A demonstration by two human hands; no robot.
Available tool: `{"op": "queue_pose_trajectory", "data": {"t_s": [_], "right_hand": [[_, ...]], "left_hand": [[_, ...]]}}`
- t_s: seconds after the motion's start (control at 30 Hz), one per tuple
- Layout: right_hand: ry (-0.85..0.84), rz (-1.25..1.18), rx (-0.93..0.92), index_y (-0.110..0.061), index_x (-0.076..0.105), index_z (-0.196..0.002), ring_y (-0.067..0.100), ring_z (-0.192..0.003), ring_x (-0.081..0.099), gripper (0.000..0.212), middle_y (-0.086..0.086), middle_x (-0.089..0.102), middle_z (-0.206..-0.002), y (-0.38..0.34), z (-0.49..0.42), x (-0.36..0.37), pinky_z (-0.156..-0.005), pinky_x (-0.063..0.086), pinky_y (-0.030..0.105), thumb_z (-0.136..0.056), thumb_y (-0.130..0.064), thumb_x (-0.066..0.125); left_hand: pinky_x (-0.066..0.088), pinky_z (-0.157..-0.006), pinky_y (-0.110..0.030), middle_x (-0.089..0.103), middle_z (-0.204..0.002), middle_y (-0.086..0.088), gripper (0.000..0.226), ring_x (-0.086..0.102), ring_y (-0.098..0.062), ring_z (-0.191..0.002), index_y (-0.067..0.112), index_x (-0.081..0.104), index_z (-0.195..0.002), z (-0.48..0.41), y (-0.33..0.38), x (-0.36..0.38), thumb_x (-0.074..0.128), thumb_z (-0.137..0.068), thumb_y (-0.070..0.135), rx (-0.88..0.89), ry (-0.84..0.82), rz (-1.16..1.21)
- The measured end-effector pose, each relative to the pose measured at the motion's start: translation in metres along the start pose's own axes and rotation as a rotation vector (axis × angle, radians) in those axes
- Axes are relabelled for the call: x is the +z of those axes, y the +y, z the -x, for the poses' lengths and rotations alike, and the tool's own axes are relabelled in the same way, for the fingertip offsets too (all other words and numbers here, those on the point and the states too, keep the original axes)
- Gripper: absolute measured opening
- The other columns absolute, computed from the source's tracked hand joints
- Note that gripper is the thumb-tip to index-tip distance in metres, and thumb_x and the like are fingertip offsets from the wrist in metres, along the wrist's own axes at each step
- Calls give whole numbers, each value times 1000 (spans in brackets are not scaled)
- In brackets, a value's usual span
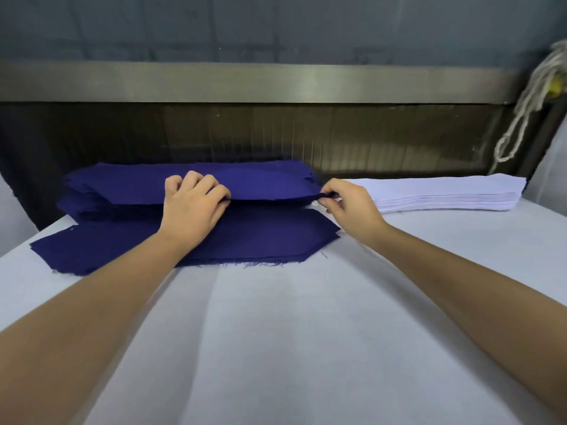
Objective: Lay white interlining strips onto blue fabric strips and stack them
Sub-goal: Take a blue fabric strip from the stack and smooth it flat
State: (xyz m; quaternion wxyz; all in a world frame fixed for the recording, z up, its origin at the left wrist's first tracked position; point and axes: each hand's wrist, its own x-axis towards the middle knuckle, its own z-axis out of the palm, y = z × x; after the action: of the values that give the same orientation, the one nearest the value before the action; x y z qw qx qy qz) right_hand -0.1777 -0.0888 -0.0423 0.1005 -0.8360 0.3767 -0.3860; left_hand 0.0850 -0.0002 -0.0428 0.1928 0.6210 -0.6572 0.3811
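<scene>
Now gripping the near edge of the top blue fabric strip [260, 185] on the blue stack [92, 194] at the far left of the tabletop [276, 332]: left hand [191, 207] with fingers curled over that edge mid-length, right hand [349, 207] pinching its right tip between thumb and fingertips. Just nearer, more blue strips [260, 237] lying flat, frayed threads along their near edge. Along the far right edge, just beside the blue stack's end, a neat stack of white interlining strips [445, 191]. Wide open white-covered room toward the near edge. Behind, a metal rail [276, 81] over a dark slot; knotted cord [536, 88] hanging at far right.
</scene>
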Motion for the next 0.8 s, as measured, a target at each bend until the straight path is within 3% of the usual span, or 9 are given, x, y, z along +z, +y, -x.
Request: {"op": "queue_pose_trajectory", "data": {"t_s": [0.27,0.37,0.5,0.57,0.7,0.8], "right_hand": [[91,20,124,0,61,-90,21,-71,54,6,6,60,-79,48,51,-53,-67,39,26,-88,-6,59],[127,51,207,-4,60,-85,23,-69,53,5,5,58,-74,69,66,-73,-66,38,29,-87,-8,61],[153,126,368,-10,53,-75,22,-67,46,13,-3,50,-63,93,76,-97,-58,25,26,-85,-7,60],[152,158,453,-8,53,-73,24,-69,46,14,2,51,-65,102,76,-103,-60,27,27,-86,-8,57],[141,196,574,0,54,-65,33,-75,52,46,13,55,-66,113,84,-119,-64,37,34,-98,-30,42],[166,260,628,10,60,-77,35,-80,53,58,21,59,-77,117,87,-127,-73,39,37,-101,-35,32]], "left_hand": [[22,-80,-43,65,-95,-10,15,53,-36,-95,11,71,-98,0,39,-4,67,-83,12,-125,-16,90],[23,-81,-43,66,-93,-9,13,54,-35,-94,10,72,-94,2,51,-5,70,-81,13,-106,-45,109],[24,-79,-44,68,-86,-6,7,55,-33,-90,12,73,-85,6,72,-8,74,-79,15,-85,-34,146],[22,-77,-42,68,-83,-4,7,55,-33,-88,12,73,-82,7,75,-10,74,-80,19,-92,-14,159],[20,-80,-41,69,-88,-2,10,54,-32,-92,14,74,-86,14,78,-12,72,-79,8,-54,-59,187],[19,-84,-40,68,-93,2,20,52,-29,-98,18,74,-92,19,76,-13,69,-79,3,-24,-131,235]]}}
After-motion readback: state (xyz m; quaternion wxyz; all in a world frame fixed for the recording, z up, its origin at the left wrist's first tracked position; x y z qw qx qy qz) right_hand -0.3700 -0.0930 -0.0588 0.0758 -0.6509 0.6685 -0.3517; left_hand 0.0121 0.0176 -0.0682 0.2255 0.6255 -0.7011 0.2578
